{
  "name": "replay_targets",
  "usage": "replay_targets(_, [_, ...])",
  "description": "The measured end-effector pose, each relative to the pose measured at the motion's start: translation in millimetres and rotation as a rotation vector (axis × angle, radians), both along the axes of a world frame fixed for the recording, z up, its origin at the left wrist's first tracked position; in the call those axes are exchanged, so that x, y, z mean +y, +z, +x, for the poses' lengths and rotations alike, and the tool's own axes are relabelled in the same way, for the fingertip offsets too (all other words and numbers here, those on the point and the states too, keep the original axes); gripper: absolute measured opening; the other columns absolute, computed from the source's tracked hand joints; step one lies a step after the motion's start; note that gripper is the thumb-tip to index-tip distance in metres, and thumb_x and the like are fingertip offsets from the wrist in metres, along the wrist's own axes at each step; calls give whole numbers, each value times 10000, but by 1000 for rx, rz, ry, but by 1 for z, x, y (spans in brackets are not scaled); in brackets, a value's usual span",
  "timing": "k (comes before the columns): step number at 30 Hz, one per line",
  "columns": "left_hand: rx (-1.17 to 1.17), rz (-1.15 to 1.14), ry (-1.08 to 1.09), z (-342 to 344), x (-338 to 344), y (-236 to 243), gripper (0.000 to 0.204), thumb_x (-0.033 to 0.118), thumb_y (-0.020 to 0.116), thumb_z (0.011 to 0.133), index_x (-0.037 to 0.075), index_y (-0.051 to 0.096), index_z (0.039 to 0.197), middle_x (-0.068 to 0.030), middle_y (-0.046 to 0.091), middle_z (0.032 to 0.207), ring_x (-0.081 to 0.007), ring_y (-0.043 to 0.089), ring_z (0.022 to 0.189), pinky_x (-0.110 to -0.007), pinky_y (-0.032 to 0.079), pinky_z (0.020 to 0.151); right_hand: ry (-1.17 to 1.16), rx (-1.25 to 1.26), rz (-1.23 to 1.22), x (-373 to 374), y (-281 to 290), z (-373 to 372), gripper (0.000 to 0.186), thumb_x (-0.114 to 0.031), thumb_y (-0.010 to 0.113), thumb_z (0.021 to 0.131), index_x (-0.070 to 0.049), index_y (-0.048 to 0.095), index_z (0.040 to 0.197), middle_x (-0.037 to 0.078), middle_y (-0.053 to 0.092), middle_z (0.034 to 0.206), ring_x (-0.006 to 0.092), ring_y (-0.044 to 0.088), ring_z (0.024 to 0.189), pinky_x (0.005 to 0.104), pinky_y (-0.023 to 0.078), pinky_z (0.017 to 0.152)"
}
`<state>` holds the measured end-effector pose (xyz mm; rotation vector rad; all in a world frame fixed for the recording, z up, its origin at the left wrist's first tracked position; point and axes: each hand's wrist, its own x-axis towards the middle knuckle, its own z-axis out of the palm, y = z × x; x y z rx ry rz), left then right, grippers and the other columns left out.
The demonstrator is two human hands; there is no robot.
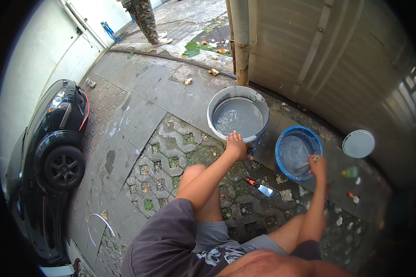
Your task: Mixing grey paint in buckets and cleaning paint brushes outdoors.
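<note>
In the head view, the pale bucket (pixel 238 92) is touched at its rim's six o'clock by the left hand (pixel 236 147), whose grip cannot be told, while a pale-handled tool (pixel 305 165) is held in the right hand's (pixel 318 167) grip, pointed into the blue bucket (pixel 279 155) at the pale bucket's four o'clock.

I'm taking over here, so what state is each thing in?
Grey-white bucket: open, grey material inside.
Blue bucket: open, grey material inside.
Putty knife: lying flat, unheld.
Round lid: detached, unheld.
Tool: in the blue bucket, right hand gripping its handle.
Left hand: touching the grey-white bucket's rim.
Blue hose: looped.
</note>
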<state>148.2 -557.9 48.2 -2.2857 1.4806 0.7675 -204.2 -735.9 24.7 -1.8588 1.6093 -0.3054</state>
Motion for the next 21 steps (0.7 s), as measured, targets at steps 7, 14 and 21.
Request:
replay_targets(7, [8, 49, -41, -1, -6, 11, 1378, 832, 641, 707, -144, 119, 1529, -362, 78, 1606, -457, 155, 1509, -548, 165, 1211, -82, -391, -73, 6, -14, 9, 347, -331, 678, 952, 0, 717, 857, 91, 678, 684, 167, 661, 493, 302, 483, 437])
replay_targets(14, [-20, 48, 53, -1, -9, -7, 1324, 813, 667, 705, -75, 174, 1555, -338, 91, 1618, -456, 129, 1516, -580, 123, 1203, 8, -41, -85, 2, 8, -6, 332, -315, 677, 953, -8, 709, 831, 90, 655, 641, 177, 674, 494, 310, 465, 410])
replay_targets(21, [-26, 42, 41, -9, -13, -4, 1333, 822, 666, 696, -79, 184, 1551, -345, 84, 1615, -466, 109, 1516, -568, 105, 1209, -32, -480, 100, 1, -33, -6, 339, -325, 678, 956, -9, 719, 839, 76, 662, 652, 178, 676, 497, 298, 457, 404])
